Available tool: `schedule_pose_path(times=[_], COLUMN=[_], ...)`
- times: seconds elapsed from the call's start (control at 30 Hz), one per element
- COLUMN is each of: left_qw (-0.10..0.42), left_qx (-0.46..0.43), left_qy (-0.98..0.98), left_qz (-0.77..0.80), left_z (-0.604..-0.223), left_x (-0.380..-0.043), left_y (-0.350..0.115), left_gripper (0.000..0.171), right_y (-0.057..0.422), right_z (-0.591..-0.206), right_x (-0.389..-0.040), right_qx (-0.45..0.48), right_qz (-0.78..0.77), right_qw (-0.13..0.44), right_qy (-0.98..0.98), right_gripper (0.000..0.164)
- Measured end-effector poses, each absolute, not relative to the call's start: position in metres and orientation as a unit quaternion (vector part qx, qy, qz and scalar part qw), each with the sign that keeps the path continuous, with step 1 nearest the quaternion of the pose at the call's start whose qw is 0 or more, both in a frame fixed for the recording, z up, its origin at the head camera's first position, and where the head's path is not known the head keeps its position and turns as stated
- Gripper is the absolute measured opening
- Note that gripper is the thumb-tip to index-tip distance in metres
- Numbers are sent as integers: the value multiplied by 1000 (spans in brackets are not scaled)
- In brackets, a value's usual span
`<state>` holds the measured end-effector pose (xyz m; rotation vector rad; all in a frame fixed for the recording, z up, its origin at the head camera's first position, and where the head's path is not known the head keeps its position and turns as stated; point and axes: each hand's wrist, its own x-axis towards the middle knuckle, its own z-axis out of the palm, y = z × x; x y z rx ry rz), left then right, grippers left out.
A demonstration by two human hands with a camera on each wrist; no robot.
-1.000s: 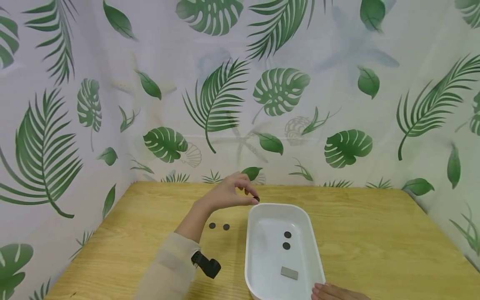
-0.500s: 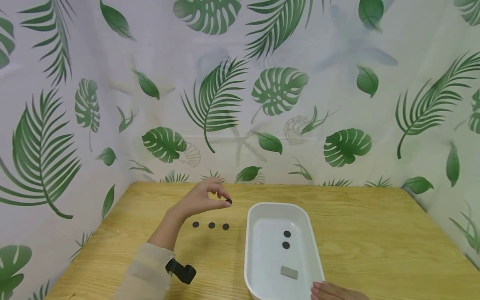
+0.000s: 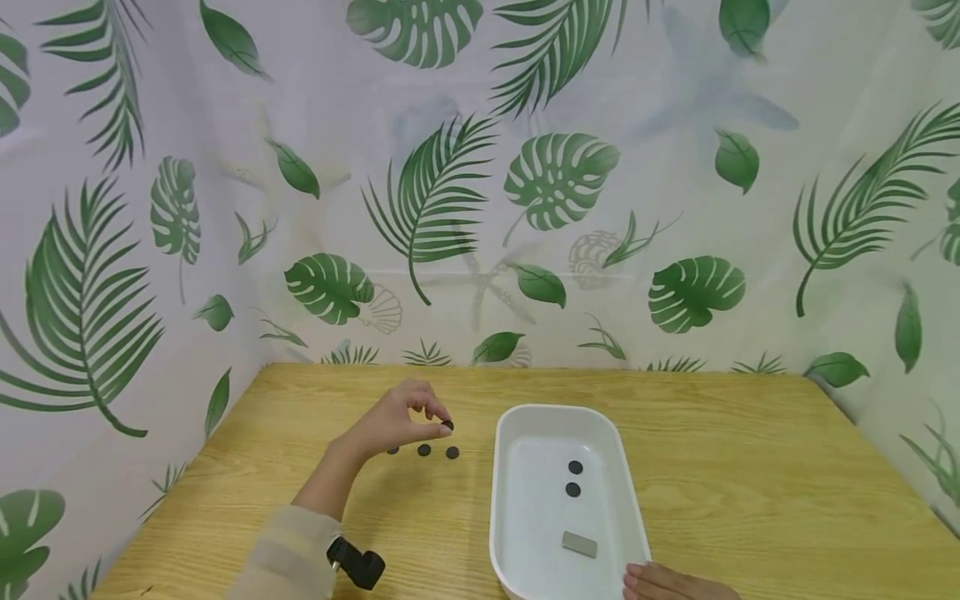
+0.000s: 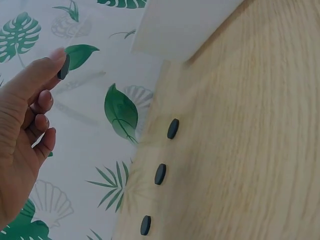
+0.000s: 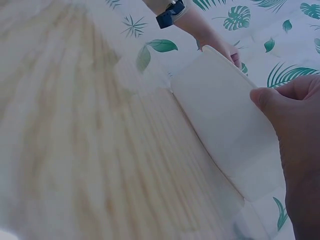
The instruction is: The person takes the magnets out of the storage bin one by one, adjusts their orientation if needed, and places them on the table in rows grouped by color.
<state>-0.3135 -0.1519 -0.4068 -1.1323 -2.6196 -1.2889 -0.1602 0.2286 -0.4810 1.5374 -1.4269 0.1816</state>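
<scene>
Above the table, my left hand (image 3: 393, 423) pinches a small black disc (image 3: 447, 426) between thumb and fingers. Beneath it, three similar discs lie in a row on the wood, among them a middle disc (image 3: 424, 450) and a right one (image 3: 452, 452); the leftmost is partly covered by the hand. My right hand (image 3: 673, 582) holds the near right rim of a white tray (image 3: 495, 483). In the right wrist view, its thumb (image 5: 264, 100) presses the tray's outer edge. Inside the tray are two black discs (image 3: 575, 467) and a grey rectangular block (image 3: 580, 545).
The wooden table (image 3: 750, 467) extends on both sides of the tray. Behind it and to the left hangs a leaf-patterned cloth (image 3: 480, 208). A black device (image 3: 358, 565) is strapped to my left wrist.
My left hand has moved left from the tray's far left corner, carrying the disc, then lowered toward the row of discs. The right hand and tray stay in place.
</scene>
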Motion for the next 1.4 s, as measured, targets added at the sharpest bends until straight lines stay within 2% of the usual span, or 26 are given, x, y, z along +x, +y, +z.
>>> schedule_pose_path(times=[0.6,0.83,1.4], left_qw=[-47,-74,-70], left_qx=[-388,-365,-374], left_qy=[-854,-880,-876], left_qz=[-344,-296,-298], left_z=[-453,-463,-478], left_x=[-314,-305,-304], left_y=[-148,-148,-153], left_gripper=[12,11,9], right_y=[226,226,229], right_z=[-479,-478,-480], right_x=[-161,-162,-161], right_qx=[640,644,642], right_qz=[69,54,54], right_qw=[491,493,488], right_qy=[-587,-583,-589], right_gripper=[37,39,40])
